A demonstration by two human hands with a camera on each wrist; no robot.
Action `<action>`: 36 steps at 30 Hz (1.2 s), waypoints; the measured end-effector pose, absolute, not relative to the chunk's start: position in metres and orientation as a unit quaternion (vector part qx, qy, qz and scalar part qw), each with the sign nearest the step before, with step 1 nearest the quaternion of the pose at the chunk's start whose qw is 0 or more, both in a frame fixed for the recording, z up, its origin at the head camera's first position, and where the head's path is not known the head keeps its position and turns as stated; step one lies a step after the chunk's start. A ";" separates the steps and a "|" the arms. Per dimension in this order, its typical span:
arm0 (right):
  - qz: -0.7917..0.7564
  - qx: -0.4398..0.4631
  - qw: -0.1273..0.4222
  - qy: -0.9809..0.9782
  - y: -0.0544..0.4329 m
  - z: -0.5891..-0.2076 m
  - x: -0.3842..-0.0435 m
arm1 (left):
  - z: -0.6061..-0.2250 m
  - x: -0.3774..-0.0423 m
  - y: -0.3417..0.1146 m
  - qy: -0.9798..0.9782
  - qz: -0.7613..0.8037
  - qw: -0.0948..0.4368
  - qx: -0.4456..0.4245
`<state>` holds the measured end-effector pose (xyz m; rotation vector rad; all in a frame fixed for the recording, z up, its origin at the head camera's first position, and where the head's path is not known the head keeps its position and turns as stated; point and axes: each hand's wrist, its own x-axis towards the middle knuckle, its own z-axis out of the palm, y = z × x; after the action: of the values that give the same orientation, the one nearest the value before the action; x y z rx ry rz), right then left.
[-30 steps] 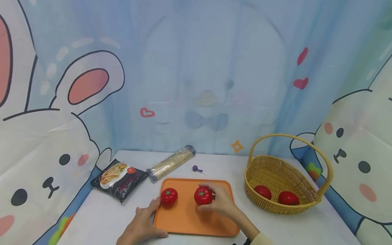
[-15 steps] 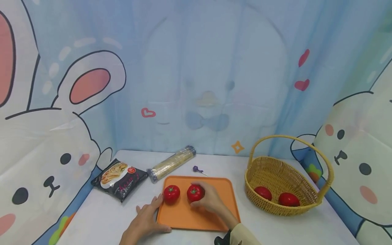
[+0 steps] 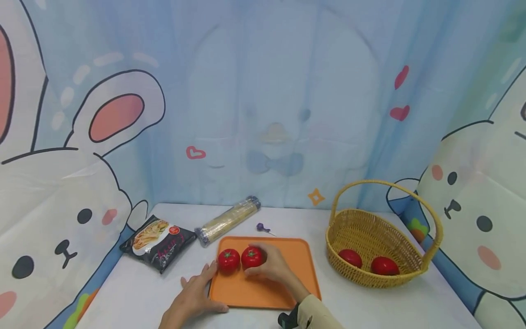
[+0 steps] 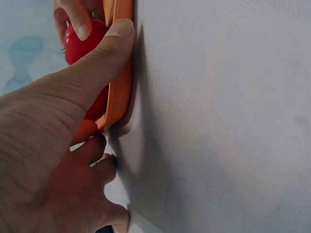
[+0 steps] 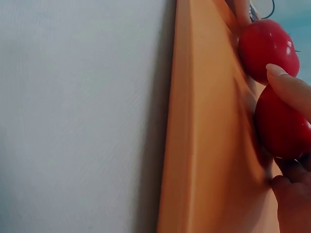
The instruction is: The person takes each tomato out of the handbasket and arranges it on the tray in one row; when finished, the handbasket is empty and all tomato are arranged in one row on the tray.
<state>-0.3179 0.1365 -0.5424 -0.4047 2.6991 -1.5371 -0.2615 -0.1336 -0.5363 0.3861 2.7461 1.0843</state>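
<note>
Tomato (image 3: 250, 259) near the orange tray's (image 3: 242, 294) far-left corner seemed light, firm, perhaps slippery, best held round its sides; right hand's (image 3: 273, 265) grip pinched it; left hand's (image 3: 194, 293) spread wide.

White table (image 3: 370, 310), fabric-like top in wrist cams. Directly on it: orange tray (image 3: 246, 294), flat, front ctr; blk food bag (image 3: 159, 246) w/ noodle pic, L of tray, set diag.; long clear pkg (image 3: 228, 220) w/ pale contents, diag. behind tray's back L corner, near end by bag, can't tell if touching; sm. purple lollipop (image 3: 261, 227), R of pkg, just behind tray; yellow wicker basket (image 3: 370, 224), R side, handle up.
</note>
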 end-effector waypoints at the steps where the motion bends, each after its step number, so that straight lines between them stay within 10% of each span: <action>1: -0.491 -0.131 0.006 0.861 0.137 -0.542 -0.318 | -0.536 -0.262 -0.134 0.919 0.364 0.082 0.129; 17: -0.505 -0.159 0.032 0.848 0.149 -0.539 -0.319 | -0.541 -0.261 -0.133 0.918 0.366 0.089 0.122; 36: -0.498 -0.360 0.192 0.765 0.323 -0.389 -0.279 | -0.537 -0.261 -0.130 0.917 0.368 0.113 0.106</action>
<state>-0.2793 0.3231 -0.3894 -1.0098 2.1481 -1.3970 -0.2606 -0.1299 -0.5368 0.3118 2.6893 1.0811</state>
